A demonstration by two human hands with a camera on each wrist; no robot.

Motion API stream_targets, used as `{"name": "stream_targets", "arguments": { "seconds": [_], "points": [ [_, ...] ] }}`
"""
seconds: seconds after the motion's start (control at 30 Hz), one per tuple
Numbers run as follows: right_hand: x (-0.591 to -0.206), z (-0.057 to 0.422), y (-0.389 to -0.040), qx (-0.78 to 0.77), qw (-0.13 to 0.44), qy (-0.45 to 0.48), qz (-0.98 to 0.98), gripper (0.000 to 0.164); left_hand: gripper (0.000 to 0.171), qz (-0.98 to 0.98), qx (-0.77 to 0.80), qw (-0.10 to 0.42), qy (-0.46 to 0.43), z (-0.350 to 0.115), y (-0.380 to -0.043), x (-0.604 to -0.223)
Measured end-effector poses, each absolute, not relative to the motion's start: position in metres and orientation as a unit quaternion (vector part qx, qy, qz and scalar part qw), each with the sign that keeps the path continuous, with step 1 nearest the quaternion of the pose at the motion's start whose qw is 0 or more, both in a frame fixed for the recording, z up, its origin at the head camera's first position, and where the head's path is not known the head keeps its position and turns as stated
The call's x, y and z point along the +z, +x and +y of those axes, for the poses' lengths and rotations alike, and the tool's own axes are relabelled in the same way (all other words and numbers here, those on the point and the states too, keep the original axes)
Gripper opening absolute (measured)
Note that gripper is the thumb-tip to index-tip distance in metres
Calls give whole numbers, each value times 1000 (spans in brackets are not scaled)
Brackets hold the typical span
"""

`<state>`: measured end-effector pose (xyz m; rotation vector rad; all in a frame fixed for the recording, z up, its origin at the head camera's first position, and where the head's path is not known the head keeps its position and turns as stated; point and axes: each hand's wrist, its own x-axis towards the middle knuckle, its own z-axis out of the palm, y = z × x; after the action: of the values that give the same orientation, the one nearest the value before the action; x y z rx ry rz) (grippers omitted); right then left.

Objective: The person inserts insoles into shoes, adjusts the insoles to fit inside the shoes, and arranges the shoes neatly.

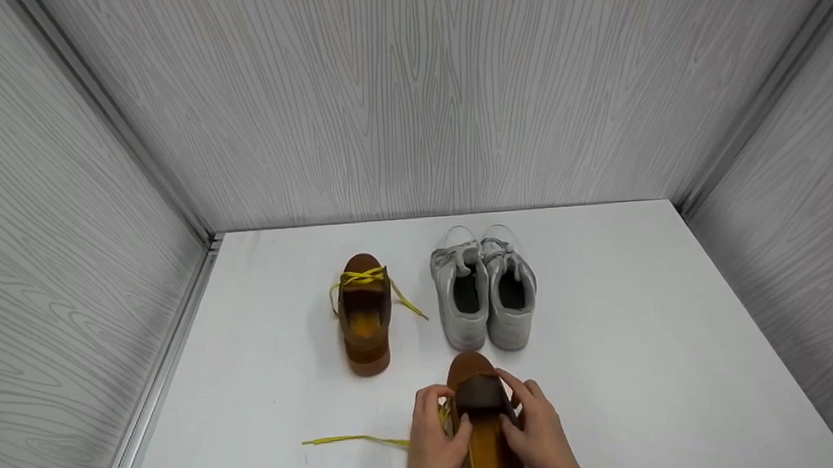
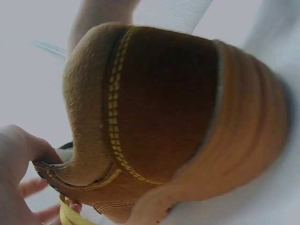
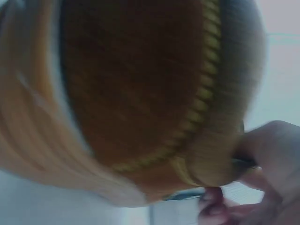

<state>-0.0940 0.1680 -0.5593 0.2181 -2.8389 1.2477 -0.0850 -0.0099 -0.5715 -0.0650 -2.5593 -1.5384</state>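
Note:
A brown leather shoe (image 1: 471, 365) stands at the near edge of the table, toe pointing away, its tongue showing dark over the opening. My left hand (image 1: 435, 433) grips its left side, thumb inside the opening and fingers outside. On the opposite side my right hand (image 1: 539, 431) pinches the upper edge the same way. A yellow shoelace (image 1: 356, 438) trails left from under the left hand; it also shows beside the fingers in the left wrist view. The heel (image 2: 159, 103) with yellow stitching fills much of the left wrist view, and the blurred heel (image 3: 136, 84) fills the right wrist view.
A matching brown shoe (image 1: 368, 354) with a crossed yellow lace stands farther back on the left. Two grey-white sneakers (image 1: 466, 331) sit side by side just beyond the held shoe. Wood-grain panels (image 1: 409, 99) enclose the white table (image 1: 642, 322) at the back and sides.

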Motion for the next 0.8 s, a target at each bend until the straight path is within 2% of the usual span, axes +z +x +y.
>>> {"name": "stream_targets", "arguments": {
  "seconds": [0.1, 0.2, 0.37, 0.47, 0.63, 0.8],
  "points": [
    [-569, 166, -93, 418, 37, 62, -906, 56, 46, -872, -481, 90, -4, -7, -75, -578],
    [-575, 165, -92, 425, 41, 63, -902, 51, 54, -883, -454, 119, -28, -4, -67, -587],
    [-583, 160, -92, 461, 58, 46, -884, 49, 61, -889, -397, 206, -97, 3, -61, -602],
    [-588, 155, -90, 532, 58, 30, -844, 47, 62, -891, -368, 239, -114, 5, -61, -605],
    [-592, 151, -90, 581, 75, 37, -810, 42, 58, -906, -331, 227, -131, 6, -64, -599],
    [-593, 150, -89, 559, 82, 33, -825, 40, 55, -910, -358, 181, -107, 4, -66, -595]
  ]
}}
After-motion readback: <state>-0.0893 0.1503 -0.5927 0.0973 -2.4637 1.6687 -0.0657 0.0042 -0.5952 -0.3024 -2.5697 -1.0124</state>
